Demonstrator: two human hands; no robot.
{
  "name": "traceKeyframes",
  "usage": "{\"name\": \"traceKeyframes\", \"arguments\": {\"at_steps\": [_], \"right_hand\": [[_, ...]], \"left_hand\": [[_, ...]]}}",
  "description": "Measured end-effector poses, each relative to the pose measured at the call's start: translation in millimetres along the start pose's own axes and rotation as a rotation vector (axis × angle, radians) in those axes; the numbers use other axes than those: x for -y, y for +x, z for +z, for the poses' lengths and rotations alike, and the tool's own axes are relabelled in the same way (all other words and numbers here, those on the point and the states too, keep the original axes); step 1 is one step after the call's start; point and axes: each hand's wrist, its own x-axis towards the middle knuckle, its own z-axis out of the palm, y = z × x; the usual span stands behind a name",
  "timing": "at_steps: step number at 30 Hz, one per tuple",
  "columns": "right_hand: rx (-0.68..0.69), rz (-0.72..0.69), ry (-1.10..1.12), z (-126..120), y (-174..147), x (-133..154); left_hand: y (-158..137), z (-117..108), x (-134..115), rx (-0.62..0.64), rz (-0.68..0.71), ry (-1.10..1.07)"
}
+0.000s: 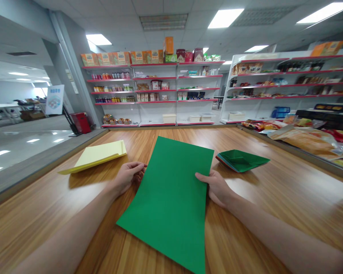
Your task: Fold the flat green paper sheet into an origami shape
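A sheet of green paper (174, 198) is held up at a tilt above the wooden table, its lower corners curving. My right hand (217, 186) is closed on its right edge, thumb on the front face and the other fingers behind. Beside the left edge is my left hand (130, 177), fingers loosely curled and thumb off the sheet's front; the fingertips are at the edge, perhaps partly behind it. Right of the sheet sits a folded green paper boat (241, 161) with other colours showing underneath. To the left lies a stack of pale yellow paper (100, 154), its edges curled up.
The wood-grain table (274, 205) has a raised rim. Packaged snacks (303, 139) lie beyond its right edge. Shelves (156, 91) of boxes, bottles and cans stand behind. A red box (81, 122) and a sign board (55, 99) are on the left.
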Motion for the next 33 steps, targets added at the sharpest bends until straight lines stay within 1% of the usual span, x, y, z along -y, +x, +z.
{"name": "traceKeyframes", "arguments": {"at_steps": [4, 7, 10, 13, 15, 17, 20, 22, 23, 25, 28, 30, 32, 33], "right_hand": [[-0.047, -0.012, 0.040, -0.7, 1.1, -0.2], [-0.146, -0.049, 0.086, -2.2, 4.4, 1.1], [-0.238, -0.111, 0.107, -5.3, 9.9, 2.3], [-0.286, -0.141, 0.138, -6.8, 14.0, 1.3], [-0.287, -0.148, 0.144, -5.6, 14.0, -0.7], [-0.245, -0.157, 0.104, -3.5, 11.2, -2.8], [-0.111, -0.180, 0.012, -1.2, 4.2, -3.2], [-0.026, -0.183, 0.008, -1.7, 0.9, -0.9], [-0.009, -0.184, 0.028, -2.6, 0.4, 0.6], [-0.041, -0.199, 0.085, -6.4, 1.6, 3.0], [-0.134, -0.241, 0.095, -16.9, 7.2, 1.6], [-0.156, -0.316, -0.011, -25.5, 11.0, -3.5], [-0.162, -0.454, -0.154, -32.3, 13.6, -10.1], [-0.161, -0.500, -0.198, -34.3, 14.2, -13.2]], "left_hand": [[4.3, -5.0, 1.3, -0.045, -0.004, -0.067], [4.7, -6.5, -3.6, -0.053, -0.012, -0.104], [1.2, -4.2, -11.3, -0.031, -0.010, -0.120], [-3.3, 1.0, -14.8, 0.015, 0.007, -0.085], [-3.9, 4.4, -12.3, 0.040, 0.015, -0.033], [-1.4, 5.8, -6.4, 0.028, 0.030, 0.025], [5.3, 3.7, 4.7, -0.057, 0.059, 0.120], [8.8, 0.8, 10.1, -0.120, 0.067, 0.176], [9.8, -0.4, 11.5, -0.143, 0.068, 0.198], [10.0, -1.7, 11.8, -0.160, 0.070, 0.232], [7.5, -0.7, 8.4, -0.131, 0.075, 0.272], [5.5, 1.1, 6.0, -0.096, 0.082, 0.297], [4.0, 3.1, 4.6, -0.064, 0.090, 0.317], [3.6, 4.0, 4.2, -0.053, 0.094, 0.327]]}}
